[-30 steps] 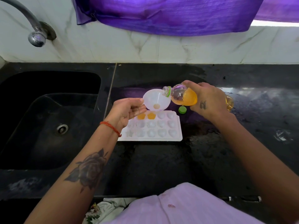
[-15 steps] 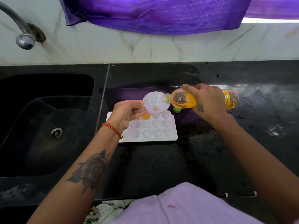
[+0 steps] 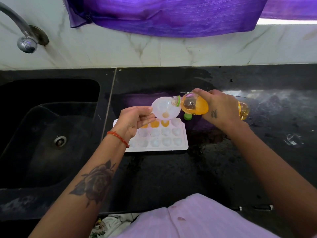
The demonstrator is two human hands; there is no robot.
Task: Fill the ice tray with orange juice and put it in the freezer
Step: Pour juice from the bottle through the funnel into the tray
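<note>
Left hand [image 3: 135, 121]: head view, pinched on the rim of the white funnel [image 3: 165, 109], holding it over the far row of the ice tray [image 3: 183, 145].
Right hand [image 3: 221, 107]: wrapped round the juice bottle [image 3: 195, 105], which lies near level with its open neck over the funnel's edge.
Tray: flat on the black bench [image 3: 171, 177], just right of the sink [image 3: 51, 127]. I count about three far-row cells showing orange; the rest look pale and unfilled, and my left hand hides a few.
Funnel: a little juice sits at its throat; I can't tell if any is flowing.
Cap [image 3: 187, 116]: green, on the bench just beyond the tray's far right corner.
Step, as I judge it: filling cell by cell, early on.
How I'd do it well: keep the spout centred over one cell, tip the bottle slowly, stop short of the brim, let the funnel drain before shifting to the next cell.
Risk: overfilled cells will slop on the carry to the freezer.
</note>
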